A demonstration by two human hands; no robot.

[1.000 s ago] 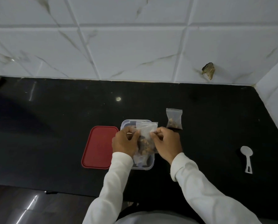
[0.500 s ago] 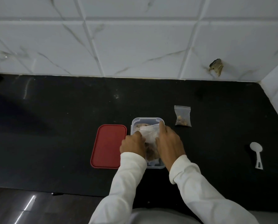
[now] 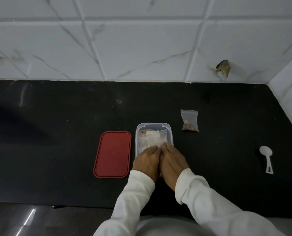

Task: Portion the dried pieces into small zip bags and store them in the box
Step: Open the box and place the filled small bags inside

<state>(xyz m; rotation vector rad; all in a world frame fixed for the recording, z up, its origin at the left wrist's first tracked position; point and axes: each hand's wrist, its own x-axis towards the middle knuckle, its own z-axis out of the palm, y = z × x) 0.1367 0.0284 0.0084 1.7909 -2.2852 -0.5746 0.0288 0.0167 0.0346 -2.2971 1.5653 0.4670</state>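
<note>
- Head view shows your left hand (image 3: 146,160) and right hand (image 3: 171,160) side by side over the near end of the clear box (image 3: 153,124). The fingers lie close together and fairly straight, pressing flat on the small bags (image 3: 153,139) packed inside. Neither hand pinches anything.
- One more filled bag (image 3: 189,122) lies on the black counter (image 3: 56,133) just beyond the box's far right corner, not touching it. The red lid (image 3: 113,154) lies flat just left of the box, and a white spoon (image 3: 266,159) sits well off to the right.
- Expect the bags to be light, soft, slippery film with hard dried pieces bunched at the bottom. They will likely spring up when you lift your palms.
- Take the loose bag by its empty top strip near the zip, not by the lumpy bottom, so you do not squeeze the seal open.
- That box looks light and stiff, so steady a wall if you push hard.
- No brand, label or writing is readable on bags, box, lid or spoon.
</note>
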